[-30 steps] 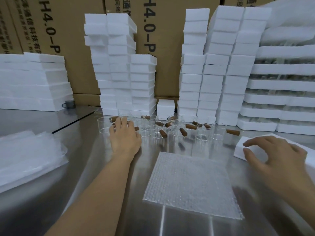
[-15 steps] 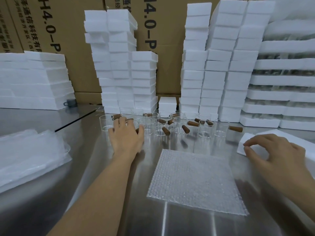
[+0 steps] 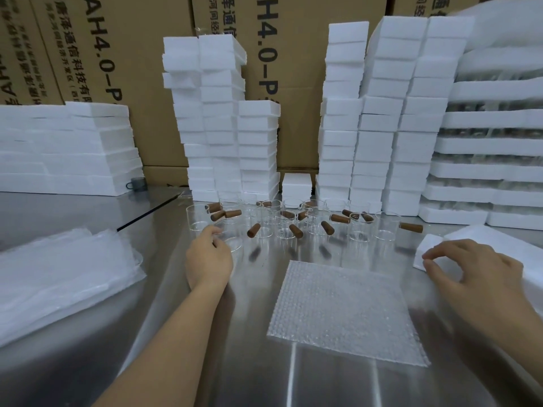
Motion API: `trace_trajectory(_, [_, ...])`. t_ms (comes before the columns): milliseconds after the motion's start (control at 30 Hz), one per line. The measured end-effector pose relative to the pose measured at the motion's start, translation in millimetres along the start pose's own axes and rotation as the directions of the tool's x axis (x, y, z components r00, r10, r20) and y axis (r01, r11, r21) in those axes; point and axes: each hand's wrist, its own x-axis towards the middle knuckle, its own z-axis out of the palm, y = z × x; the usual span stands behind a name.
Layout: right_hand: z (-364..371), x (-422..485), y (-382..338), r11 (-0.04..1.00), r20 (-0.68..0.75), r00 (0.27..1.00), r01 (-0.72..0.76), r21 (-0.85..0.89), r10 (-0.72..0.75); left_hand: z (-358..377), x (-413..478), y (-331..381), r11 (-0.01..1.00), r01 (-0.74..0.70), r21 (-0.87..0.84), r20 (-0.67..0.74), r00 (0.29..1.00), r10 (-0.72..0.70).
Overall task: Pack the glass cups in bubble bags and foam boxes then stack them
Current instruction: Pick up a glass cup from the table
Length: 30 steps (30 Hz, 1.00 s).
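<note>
The left hand (image 3: 208, 259) curls its fingers round the left wall of the nearest glass cup (image 3: 232, 239), though the clear glass makes the exact grip hard to make out; the right hand (image 3: 476, 274) hangs loosely curled, pinching nothing, its fingertips just at the corner of a foam box (image 3: 493, 237) cut off by the frame edge. Between the hands a bubble bag (image 3: 346, 312) lies flat on the desk (image 3: 264, 377); beyond the left hand the other cups (image 3: 358, 227) crowd together, their walls hard to separate; behind them stand foam stacks (image 3: 220, 127).

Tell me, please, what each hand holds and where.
Left hand pinches the nearest glass cup at its rim; right hand hovers over a foam box, holding nothing.
</note>
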Motion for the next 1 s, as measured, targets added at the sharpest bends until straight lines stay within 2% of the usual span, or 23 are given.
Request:
trace_trajectory(100, [-2,-2,0,1.000,0.008,1.000,0.002,0.002,-0.002,-4,-3,2,0.995,0.036,-0.096,0.039,0.999,-0.032])
trace_trajectory(167, [-3,-3,1,1.000,0.015,1.000,0.004,0.011,-0.005,-6,-1,8,0.966,0.127,-0.224,0.071,0.991,-0.114])
trace_trajectory(233, [-2,-3,1,1.000,0.025,1.000,0.002,0.012,-0.002,-9,3,16,0.853,0.261,-0.453,0.129,0.965,-0.227])
trace_trajectory(300, [0,-3,0,1.000,0.036,0.999,-0.001,0.002,0.001,-12,5,23,0.707,0.367,-0.605,0.232,0.930,-0.285])
trace_trajectory(367, [2,-2,0,1.000,0.049,0.999,0.004,-0.018,-0.003,-14,4,31,0.651,0.387,-0.653,0.281,0.922,-0.266])
trace_trajectory(467, [3,-2,1,0.999,0.066,0.998,0.016,-0.044,-0.013,-15,-4,46,0.693,0.266,-0.670,0.236,0.962,-0.141])
trace_trajectory(533, [1,-2,2,0.999,0.063,0.998,0.018,-0.049,-0.014,-13,-11,55,0.698,0.241,-0.674,0.259,0.962,-0.083])
trace_trajectory(633, [-1,-1,3,0.999,0.060,0.998,0.016,-0.051,-0.013,-8,-21,64,0.607,0.394,-0.690,0.448,0.891,-0.070])
trace_trajectory(733, [-1,-3,2,0.998,0.050,0.999,0.023,-0.051,-0.020,-2,-39,72,0.523,0.592,-0.614,0.692,0.722,-0.006])
trace_trajectory(800, [0,-4,0,0.999,0.047,0.998,0.035,-0.039,-0.033,3,-54,80,0.530,0.641,-0.555,0.775,0.629,0.051])
trace_trajectory(833, [0,-4,-2,0.999,0.053,0.998,0.043,-0.032,-0.041,5,-61,83,0.562,0.627,-0.539,0.789,0.609,0.078])
trace_trajectory(933, [2,-6,-7,0.995,0.067,0.994,0.089,0.039,-0.092,8,-81,93,0.719,0.438,-0.540,0.758,0.624,0.189])
trace_trajectory(1000, [4,-12,-16,0.977,0.076,0.988,0.120,0.177,-0.135,8,-91,99,0.759,0.344,-0.553,0.738,0.626,0.254])
